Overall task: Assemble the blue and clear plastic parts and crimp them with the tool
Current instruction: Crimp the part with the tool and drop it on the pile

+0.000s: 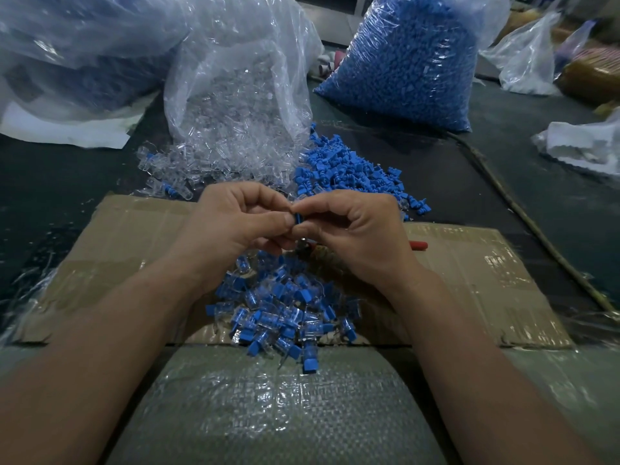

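Together, our left hand (235,219) and right hand (349,226) pinch one small blue part (297,219) at mid-frame, above the heap of assembled pieces (285,307) on cardboard (469,283).

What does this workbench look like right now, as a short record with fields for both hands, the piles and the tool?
left hand: pinches small blue plastic part at fingertips
right hand: pinches the same part from the other side
finished pile: blue-and-clear assembled pieces on flattened brown cardboard sheet, below the hands
loose blue parts: heap beyond the right hand
loose clear parts: spilling from open clear plastic bag
red-handled tool: on the cardboard, mostly hidden behind the right hand, not held
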Demonstrator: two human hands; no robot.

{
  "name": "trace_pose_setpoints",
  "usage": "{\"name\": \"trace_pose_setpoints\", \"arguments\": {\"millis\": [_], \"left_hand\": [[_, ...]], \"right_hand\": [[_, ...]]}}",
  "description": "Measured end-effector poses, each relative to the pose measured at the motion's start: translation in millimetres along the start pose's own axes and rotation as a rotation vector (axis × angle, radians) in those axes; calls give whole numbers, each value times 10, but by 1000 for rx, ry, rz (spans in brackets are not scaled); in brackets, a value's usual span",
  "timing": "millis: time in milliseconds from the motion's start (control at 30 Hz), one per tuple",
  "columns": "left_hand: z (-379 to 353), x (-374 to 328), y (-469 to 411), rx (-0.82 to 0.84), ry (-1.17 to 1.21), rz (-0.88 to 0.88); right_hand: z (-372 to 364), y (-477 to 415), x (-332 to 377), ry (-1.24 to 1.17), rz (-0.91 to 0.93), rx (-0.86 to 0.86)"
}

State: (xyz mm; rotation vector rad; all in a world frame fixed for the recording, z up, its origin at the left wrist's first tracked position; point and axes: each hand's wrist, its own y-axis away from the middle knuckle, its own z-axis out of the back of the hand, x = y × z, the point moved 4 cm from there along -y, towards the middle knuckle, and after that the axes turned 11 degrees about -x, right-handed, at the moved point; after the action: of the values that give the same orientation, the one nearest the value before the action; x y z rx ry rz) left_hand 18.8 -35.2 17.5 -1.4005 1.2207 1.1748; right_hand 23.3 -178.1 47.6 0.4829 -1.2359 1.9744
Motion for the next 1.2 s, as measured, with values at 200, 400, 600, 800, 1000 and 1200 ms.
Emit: {"name": "trace_pose_setpoints", "arguments": {"millis": [200, 400, 600, 800, 1000, 1200], "left_hand": [[19, -7, -16, 10, -10, -3], [88, -28, -54, -53, 1, -22], [151, -14, -74, -129, -2, -27], [174, -23, -88, -150, -13, -36], [173, -37, -82, -150, -35, -29], [163, -47, -83, -139, -41, -35]], "right_hand": [[-14, -9, 32, 20, 26, 8], [227, -50, -152, 182, -241, 34], [430, 42, -409, 409, -569, 453], [315, 78, -395, 603, -504, 651], [298, 28, -324, 685, -407, 537], [220, -3, -360, 812, -341, 456]]}}
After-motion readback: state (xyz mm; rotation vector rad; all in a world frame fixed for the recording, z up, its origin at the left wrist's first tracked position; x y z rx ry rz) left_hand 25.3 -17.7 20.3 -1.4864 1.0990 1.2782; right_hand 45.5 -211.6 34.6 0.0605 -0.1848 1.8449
